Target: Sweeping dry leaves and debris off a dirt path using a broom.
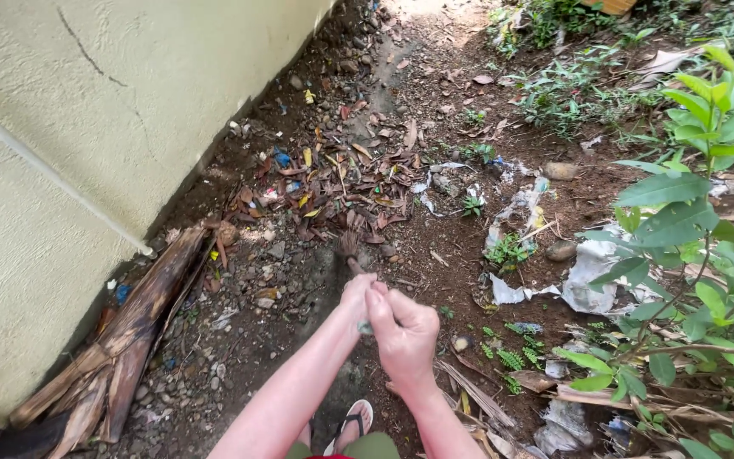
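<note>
Sweeping looks partly done, judging by how the ground lies. Both hands grip one thing: the left hand [357, 293] and the right hand [403, 333] are clenched one above the other around the thin brown handle of a stick broom [352, 259], whose dark bristle end rests on the dirt just beyond the left hand's knuckles. A small grey-green piece shows between the two fists; what it is cannot be told.

Directly ahead of the bristles, a loose heap of dry brown and yellow leaves mixed with small blue and red scraps [333, 191] is gathered, which suggests some litter has already been drawn together. The dark bare soil [299, 280] between the hands and that heap carries mostly pebbles. Much seems left: crumpled white plastic and paper litter [588, 276] lies to the right of the hands, more torn white scraps [520, 208] sit beyond and to the right, and single leaves dot the path further ahead.

Room to move is narrow. A rough cream plastered wall [129, 110] runs along the left, with a thin white pipe [53, 170] slanting across it, and dried brown palm sheaths [121, 340] lean at its foot, near the left forearm. To the right, a leafy green shrub [698, 221] crowds in, its twigs reaching over the white litter. Open ground runs as a strip straight ahead, away from the person. A sandalled foot [354, 421] stands below the wrists.
</note>
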